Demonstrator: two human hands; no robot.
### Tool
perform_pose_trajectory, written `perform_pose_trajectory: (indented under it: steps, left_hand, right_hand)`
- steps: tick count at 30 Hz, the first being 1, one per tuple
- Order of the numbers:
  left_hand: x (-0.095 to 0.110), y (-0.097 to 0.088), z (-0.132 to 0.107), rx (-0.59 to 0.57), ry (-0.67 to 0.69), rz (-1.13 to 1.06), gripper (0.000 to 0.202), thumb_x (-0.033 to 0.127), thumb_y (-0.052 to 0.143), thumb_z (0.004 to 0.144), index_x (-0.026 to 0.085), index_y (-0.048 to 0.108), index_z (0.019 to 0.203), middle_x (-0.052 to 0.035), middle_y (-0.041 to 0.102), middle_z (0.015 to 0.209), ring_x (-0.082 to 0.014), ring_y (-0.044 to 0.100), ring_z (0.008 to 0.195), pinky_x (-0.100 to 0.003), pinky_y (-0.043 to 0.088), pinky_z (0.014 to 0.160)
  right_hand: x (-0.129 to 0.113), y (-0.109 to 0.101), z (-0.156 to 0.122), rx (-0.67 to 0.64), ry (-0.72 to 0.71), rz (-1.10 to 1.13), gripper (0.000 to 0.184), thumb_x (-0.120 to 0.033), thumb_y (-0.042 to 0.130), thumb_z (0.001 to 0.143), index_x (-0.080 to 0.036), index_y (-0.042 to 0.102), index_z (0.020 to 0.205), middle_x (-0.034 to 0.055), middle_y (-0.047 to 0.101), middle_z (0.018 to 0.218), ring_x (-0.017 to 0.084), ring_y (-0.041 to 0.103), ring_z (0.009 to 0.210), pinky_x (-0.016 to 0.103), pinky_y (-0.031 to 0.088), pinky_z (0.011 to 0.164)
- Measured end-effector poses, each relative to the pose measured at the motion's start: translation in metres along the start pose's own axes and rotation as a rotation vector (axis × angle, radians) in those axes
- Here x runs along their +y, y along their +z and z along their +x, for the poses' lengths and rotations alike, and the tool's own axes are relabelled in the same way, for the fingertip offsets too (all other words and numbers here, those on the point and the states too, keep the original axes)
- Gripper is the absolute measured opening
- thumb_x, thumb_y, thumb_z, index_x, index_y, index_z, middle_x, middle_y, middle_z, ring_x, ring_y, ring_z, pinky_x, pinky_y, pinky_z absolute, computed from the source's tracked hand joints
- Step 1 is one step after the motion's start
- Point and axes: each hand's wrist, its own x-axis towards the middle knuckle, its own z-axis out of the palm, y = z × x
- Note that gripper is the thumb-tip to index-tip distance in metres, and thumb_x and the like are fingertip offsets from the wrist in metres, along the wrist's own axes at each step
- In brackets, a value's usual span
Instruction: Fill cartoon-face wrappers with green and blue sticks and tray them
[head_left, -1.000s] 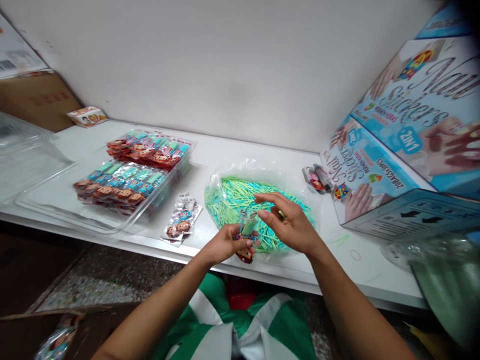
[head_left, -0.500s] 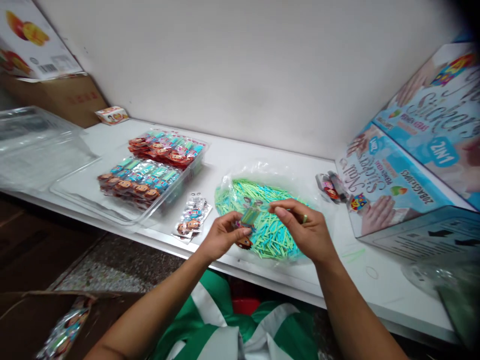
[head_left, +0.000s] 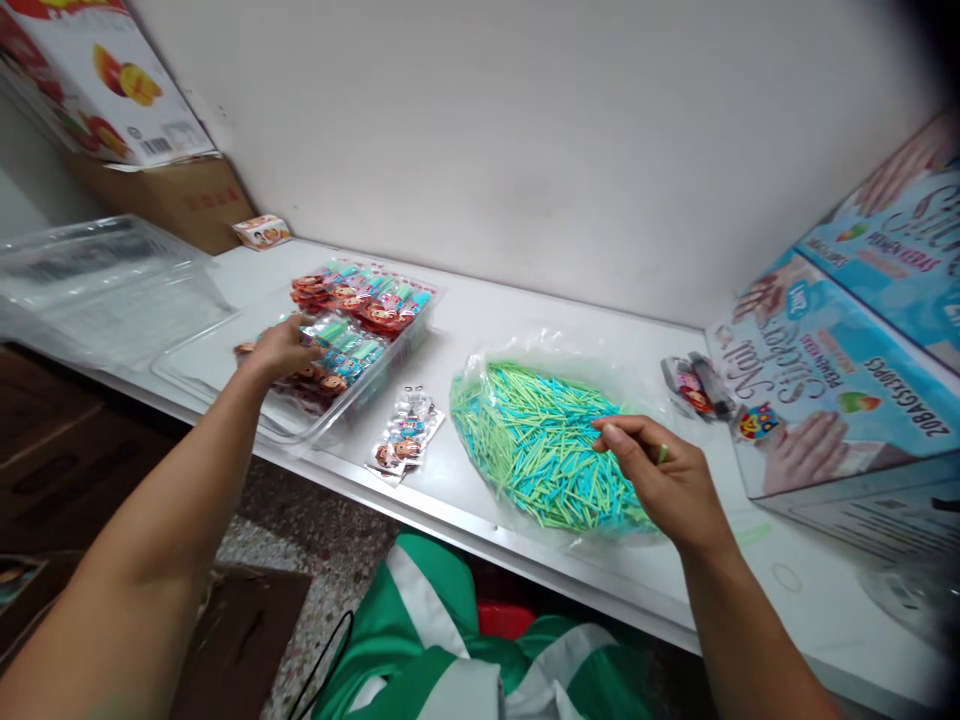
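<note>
My left hand (head_left: 283, 350) reaches into the clear plastic tray (head_left: 409, 350), its fingers bent around a small clear packet at the left of the front row; its grip is partly hidden. Shiny packets (head_left: 349, 365) with a cartoon head and green or blue sticks fill two rows there. Over a bag of thin green and blue sticks (head_left: 540, 440), my right hand (head_left: 660, 475) pinches thumb and forefinger together; anything between the tips is too small to make out. A green ring circles one finger. Between tray and bag lies a small stack of packets (head_left: 405, 435).
Printed blue boxes (head_left: 832, 370) stand at the right, with dark-backed packets (head_left: 697, 385) beside them. At the left are an empty clear plastic container (head_left: 112, 290), a brown carton (head_left: 172, 200) and a small box (head_left: 262, 232). A white wall closes the table's back.
My left hand has carried a packet from above the stick bag leftward to the tray. My right hand stays over the sticks, now apart from the left. The view has shifted left.
</note>
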Motion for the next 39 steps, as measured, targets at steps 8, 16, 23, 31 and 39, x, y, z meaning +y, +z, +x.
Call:
perform_pose_trajectory:
  steps: [8, 16, 23, 31, 39]
  left_hand:
    - [0.014, 0.008, -0.004, -0.064, 0.066, 0.288, 0.038, 0.032, 0.065, 0.074, 0.008, 0.063, 0.103, -0.0108, 0.060, 0.104, -0.0236, 0.047, 0.100, -0.034, 0.034, 0.091]
    - [0.074, 0.033, -0.072, 0.010, 0.246, -0.035, 0.040, 0.043, 0.039, 0.088, 0.016, 0.063, 0.103, -0.0055, 0.066, 0.093, -0.0178, 0.058, 0.080, -0.024, 0.040, 0.071]
    - [0.084, 0.115, -0.109, -0.195, 0.011, 0.178, 0.067, 0.067, 0.042, 0.075, 0.011, 0.061, 0.105, -0.0199, 0.062, 0.106, -0.0324, 0.055, 0.102, -0.033, 0.042, 0.074]
    - [0.084, 0.140, -0.089, -0.047, -0.112, 0.027, 0.037, 0.044, 0.052, 0.076, 0.013, 0.063, 0.094, -0.0153, 0.067, 0.096, -0.0268, 0.061, 0.088, -0.029, 0.040, 0.066]
    - [0.078, 0.122, -0.091, -0.119, 0.021, 0.036, 0.043, 0.040, 0.035, 0.086, 0.014, 0.068, 0.089, -0.0134, 0.070, 0.084, -0.0260, 0.063, 0.080, -0.028, 0.040, 0.063]
  right_hand:
    - [0.001, 0.002, 0.001, 0.007, 0.027, 0.003, 0.025, -0.042, 0.056, 0.083, -0.020, 0.064, 0.092, 0.0038, 0.062, 0.074, 0.012, 0.049, 0.058, 0.023, 0.037, 0.046]
    - [0.015, 0.008, 0.003, -0.164, 0.154, 0.058, 0.044, -0.052, 0.035, 0.090, -0.018, 0.060, 0.103, -0.0004, 0.055, 0.062, 0.009, 0.040, 0.044, 0.022, 0.032, 0.041]
    - [0.024, 0.011, -0.001, -0.238, 0.077, -0.157, 0.037, -0.051, 0.042, 0.087, -0.019, 0.059, 0.079, -0.0012, 0.052, 0.060, 0.013, 0.050, 0.058, 0.024, 0.040, 0.054]
    - [0.030, 0.004, -0.006, -0.221, 0.102, -0.193, 0.031, -0.046, 0.043, 0.088, -0.020, 0.057, 0.080, -0.0026, 0.052, 0.061, 0.012, 0.050, 0.060, 0.024, 0.040, 0.058]
    - [0.038, 0.006, -0.010, -0.246, 0.083, -0.246, 0.032, -0.046, 0.041, 0.089, -0.021, 0.060, 0.084, -0.0026, 0.055, 0.062, 0.013, 0.052, 0.058, 0.025, 0.040, 0.057]
